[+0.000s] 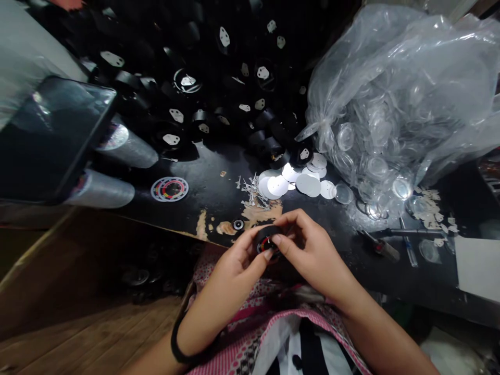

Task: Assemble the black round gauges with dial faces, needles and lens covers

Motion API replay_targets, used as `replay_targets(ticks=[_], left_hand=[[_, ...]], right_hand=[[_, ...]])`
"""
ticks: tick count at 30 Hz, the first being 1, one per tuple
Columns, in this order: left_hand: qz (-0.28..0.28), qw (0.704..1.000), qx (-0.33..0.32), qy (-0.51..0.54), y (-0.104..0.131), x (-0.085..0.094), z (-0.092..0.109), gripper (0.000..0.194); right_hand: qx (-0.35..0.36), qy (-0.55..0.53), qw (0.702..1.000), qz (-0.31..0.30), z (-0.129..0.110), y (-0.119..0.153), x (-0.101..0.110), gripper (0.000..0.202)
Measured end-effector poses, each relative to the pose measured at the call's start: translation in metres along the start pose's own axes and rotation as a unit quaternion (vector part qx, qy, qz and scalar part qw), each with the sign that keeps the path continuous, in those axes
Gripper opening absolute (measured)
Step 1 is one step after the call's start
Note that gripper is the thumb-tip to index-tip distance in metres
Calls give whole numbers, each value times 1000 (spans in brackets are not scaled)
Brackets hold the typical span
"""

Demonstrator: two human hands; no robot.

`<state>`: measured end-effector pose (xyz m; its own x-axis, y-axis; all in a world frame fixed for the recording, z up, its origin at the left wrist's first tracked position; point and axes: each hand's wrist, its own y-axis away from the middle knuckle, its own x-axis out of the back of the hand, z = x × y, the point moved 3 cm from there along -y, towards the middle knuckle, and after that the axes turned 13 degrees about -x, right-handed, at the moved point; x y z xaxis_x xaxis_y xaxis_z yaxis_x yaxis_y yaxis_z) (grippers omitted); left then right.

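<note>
Near the table's front edge I hold a small black round gauge with a red, yellow and black printed dial. My left hand is closed around its left side, thumb at the lower rim. My right hand closes on it from the right, its thumb pressed on the dial face. Whether a tiny part sits under that thumb is hidden. A small black ring-shaped part lies just left of my hands. Beyond them are a pile of small pale pointers and several silvery discs.
Printed dials lie at left, beside wrapped stacks and a black box. Many black housings fill the back. A plastic bag of clear lenses stands right, near a screwdriver and a white sheet.
</note>
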<state>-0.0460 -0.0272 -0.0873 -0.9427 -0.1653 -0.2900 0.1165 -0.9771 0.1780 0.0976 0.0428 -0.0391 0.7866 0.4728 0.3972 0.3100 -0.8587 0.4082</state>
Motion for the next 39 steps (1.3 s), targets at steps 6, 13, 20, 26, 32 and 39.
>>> replay_targets(ticks=[6, 13, 20, 26, 32, 39], left_hand=[[97, 995, -6, -32, 13, 39, 7, 28], [213, 966, 14, 145, 11, 44, 15, 33], [229, 952, 8, 204, 11, 39, 18, 26], [165, 908, 72, 379, -7, 17, 24, 13], [156, 907, 50, 389, -14, -3, 19, 11], [135, 951, -52, 272, -7, -13, 13, 17]], right_hand=[[130, 207, 969, -31, -24, -24, -13, 13], [222, 496, 836, 74, -52, -64, -45, 17], [162, 478, 863, 35, -61, -70, -45, 15], [191, 196, 961, 44, -39, -44, -22, 7], [213, 156, 960, 91, -15, -18, -3, 6], [187, 193, 953, 138, -8, -11, 4, 16]])
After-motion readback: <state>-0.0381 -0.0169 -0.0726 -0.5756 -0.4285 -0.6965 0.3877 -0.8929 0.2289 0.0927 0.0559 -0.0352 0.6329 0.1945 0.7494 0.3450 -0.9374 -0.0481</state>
